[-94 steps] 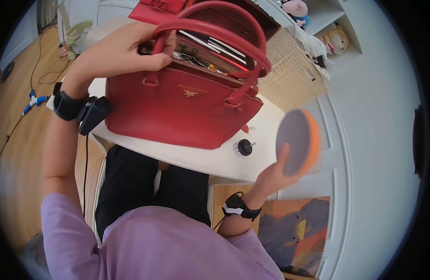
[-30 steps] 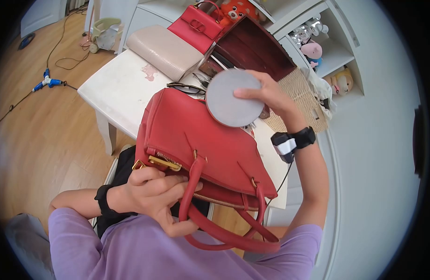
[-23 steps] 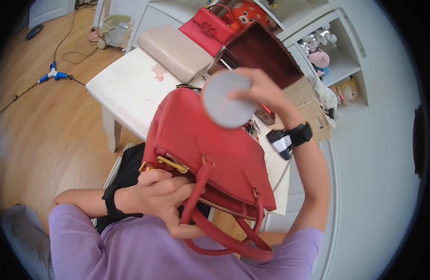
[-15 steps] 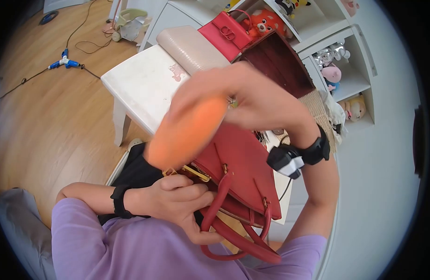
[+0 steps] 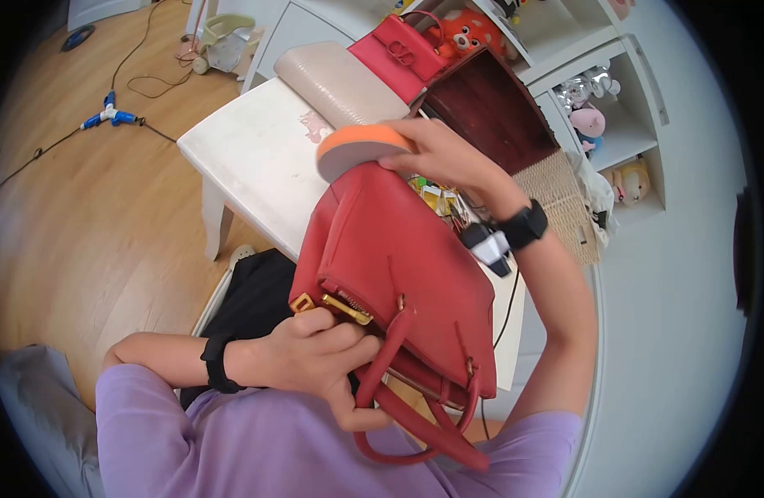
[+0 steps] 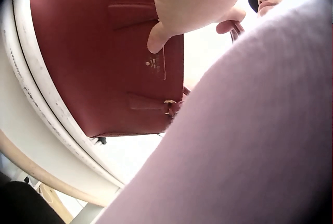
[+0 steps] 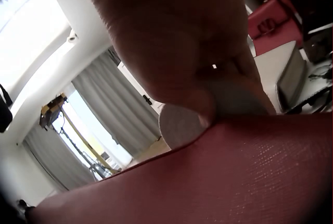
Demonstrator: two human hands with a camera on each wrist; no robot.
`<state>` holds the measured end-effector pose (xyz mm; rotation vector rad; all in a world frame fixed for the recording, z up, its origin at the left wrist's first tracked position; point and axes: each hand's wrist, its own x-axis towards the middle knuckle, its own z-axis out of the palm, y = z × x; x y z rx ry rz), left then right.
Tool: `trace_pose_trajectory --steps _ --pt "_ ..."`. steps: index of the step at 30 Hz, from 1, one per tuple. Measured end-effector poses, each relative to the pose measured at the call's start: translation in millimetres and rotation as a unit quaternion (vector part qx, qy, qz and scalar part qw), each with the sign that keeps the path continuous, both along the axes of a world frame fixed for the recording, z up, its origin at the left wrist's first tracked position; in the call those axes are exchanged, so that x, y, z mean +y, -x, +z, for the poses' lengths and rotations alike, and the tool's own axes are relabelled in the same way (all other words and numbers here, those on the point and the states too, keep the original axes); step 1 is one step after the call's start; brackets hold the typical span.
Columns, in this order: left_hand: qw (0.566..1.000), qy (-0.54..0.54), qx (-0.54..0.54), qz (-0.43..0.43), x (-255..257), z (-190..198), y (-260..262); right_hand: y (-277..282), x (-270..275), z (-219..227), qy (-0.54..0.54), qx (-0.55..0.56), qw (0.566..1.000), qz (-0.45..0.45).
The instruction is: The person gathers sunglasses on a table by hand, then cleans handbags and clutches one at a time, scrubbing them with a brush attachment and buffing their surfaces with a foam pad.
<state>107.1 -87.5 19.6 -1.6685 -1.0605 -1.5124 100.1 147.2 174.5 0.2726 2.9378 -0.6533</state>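
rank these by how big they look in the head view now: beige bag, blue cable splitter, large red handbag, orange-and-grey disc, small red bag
Largest to smallest:
1. Large red handbag
2. Beige bag
3. Orange-and-grey disc and small red bag: too alike to rank
4. Blue cable splitter

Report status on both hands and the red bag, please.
Left fingers gripping red bag at its opening. Right fingers pinching orange-and-grey disc at bag's far edge. Bag partly hiding small items beyond.

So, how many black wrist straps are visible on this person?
2: the left strap, by the left hand gripping the red handbag; the right strap, by the right hand holding the round pad.
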Motion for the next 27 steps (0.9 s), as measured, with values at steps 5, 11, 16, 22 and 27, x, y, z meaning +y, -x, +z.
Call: trace_pose_trajectory --steps 5,11,16,22,27 --pt "0.999 0.001 0.048 0.017 -4.0 -4.1 5.4 -73.4 7.7 45.3 -0.136 -0.136 0.980 -0.052" --pt "0.998 0.012 0.041 -0.055 -8.4 -8.0 7.2 -143.9 17.6 78.0 -0.207 -0.248 0.944 -0.067" --pt "0.978 0.198 0.041 -0.050 -22.9 1.3 17.7 -161.0 5.0 61.9 -0.129 0.107 0.979 -0.118" --pt "0.941 0.326 0.029 0.082 -28.8 10.4 28.8 -208.1 -15.2 14.6 -0.157 0.230 0.958 0.068" --pt "0.950 0.305 0.028 0.067 -15.8 30.1 29.9 -318.6 -41.7 50.5 -0.035 0.038 0.987 -0.154"
